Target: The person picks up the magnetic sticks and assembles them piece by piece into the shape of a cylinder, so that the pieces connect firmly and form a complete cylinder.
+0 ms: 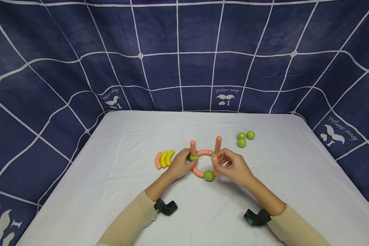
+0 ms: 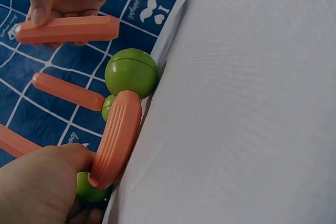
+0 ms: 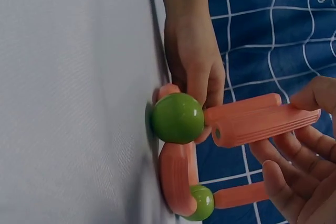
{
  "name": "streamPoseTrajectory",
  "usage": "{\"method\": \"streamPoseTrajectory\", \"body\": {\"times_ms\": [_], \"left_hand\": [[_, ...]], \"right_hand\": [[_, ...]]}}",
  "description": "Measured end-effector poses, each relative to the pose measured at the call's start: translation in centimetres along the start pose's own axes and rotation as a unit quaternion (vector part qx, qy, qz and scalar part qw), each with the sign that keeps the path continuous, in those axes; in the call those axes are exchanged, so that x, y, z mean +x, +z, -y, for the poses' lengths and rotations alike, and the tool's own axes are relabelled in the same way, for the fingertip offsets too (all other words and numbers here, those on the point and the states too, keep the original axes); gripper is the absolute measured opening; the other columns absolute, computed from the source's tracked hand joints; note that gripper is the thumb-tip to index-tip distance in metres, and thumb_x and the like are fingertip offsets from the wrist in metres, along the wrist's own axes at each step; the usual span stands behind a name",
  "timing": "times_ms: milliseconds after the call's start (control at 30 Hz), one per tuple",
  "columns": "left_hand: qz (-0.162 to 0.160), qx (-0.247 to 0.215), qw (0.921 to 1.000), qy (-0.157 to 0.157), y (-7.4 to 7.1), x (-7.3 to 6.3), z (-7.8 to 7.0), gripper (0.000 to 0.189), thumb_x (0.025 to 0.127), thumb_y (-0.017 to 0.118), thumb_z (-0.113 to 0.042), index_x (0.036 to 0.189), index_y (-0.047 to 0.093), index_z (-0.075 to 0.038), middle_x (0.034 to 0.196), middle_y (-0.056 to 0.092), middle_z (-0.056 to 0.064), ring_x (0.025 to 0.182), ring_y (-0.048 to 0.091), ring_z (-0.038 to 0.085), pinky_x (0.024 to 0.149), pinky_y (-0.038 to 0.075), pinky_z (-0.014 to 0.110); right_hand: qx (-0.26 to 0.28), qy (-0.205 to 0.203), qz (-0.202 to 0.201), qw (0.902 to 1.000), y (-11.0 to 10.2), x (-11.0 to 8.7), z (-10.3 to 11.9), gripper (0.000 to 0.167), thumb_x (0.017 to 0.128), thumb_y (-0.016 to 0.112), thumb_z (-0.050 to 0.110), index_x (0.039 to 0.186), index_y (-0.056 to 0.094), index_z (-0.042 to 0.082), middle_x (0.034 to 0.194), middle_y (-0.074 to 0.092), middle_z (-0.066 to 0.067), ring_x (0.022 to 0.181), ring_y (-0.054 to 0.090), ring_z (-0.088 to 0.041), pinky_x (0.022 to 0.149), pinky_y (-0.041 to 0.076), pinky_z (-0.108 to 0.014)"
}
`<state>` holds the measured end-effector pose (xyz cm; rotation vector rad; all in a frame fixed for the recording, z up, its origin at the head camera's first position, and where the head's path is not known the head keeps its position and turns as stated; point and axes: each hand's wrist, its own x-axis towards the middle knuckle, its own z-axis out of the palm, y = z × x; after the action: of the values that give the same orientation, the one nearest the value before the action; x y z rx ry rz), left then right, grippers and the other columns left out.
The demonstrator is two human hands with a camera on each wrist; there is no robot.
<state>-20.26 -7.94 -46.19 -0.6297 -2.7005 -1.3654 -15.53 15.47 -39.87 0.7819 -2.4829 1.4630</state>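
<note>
- Your right hand (image 1: 233,165) pinches an orange rod (image 3: 262,124) between thumb and fingers above mid-table; it looks light and stiff, best held well up its length, lower end free.
- Your left hand (image 1: 180,164) grips the ring (image 1: 205,152) at its left green ball (image 1: 193,158); the gloss suggests slipperiness and joints may part, so hold where pieces meet.
- Two upright rods (image 1: 218,145) stand on it; its front ball (image 1: 208,175) faces the table's (image 1: 135,136) near edge.
- No container shows: curved pieces (image 1: 163,159) lie loose toward the left edge, three green balls (image 1: 241,142) toward the far right corner.
</note>
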Motion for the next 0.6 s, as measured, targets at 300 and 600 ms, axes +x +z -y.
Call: {"method": "streamPoseTrajectory", "body": {"times_ms": [300,600], "left_hand": [[0.003,0.019,0.9998,0.007,-0.09,-0.23,0.02,0.032,0.094,0.063,-0.019,0.121,0.059,-0.003,0.113,0.06,0.01,0.101,0.057,0.021,0.09,0.048,0.038],[0.001,0.025,0.9996,0.012,-0.05,-0.24,0.14,0.03,0.094,0.063,-0.019,0.118,0.059,-0.002,0.113,0.06,0.011,0.101,0.058,0.021,0.09,0.048,0.039]], "right_hand": [[0.031,-0.034,0.004,0.9989,0.4,0.17,0.63,0.026,0.077,0.075,-0.005,0.097,0.063,0.006,0.089,0.067,-0.002,0.079,0.064,-0.013,0.066,0.055,-0.03],[0.033,-0.04,0.001,0.9987,0.59,0.25,0.87,0.028,0.076,0.075,-0.009,0.099,0.062,0.003,0.092,0.068,-0.006,0.08,0.065,-0.013,0.066,0.056,-0.039]]}}
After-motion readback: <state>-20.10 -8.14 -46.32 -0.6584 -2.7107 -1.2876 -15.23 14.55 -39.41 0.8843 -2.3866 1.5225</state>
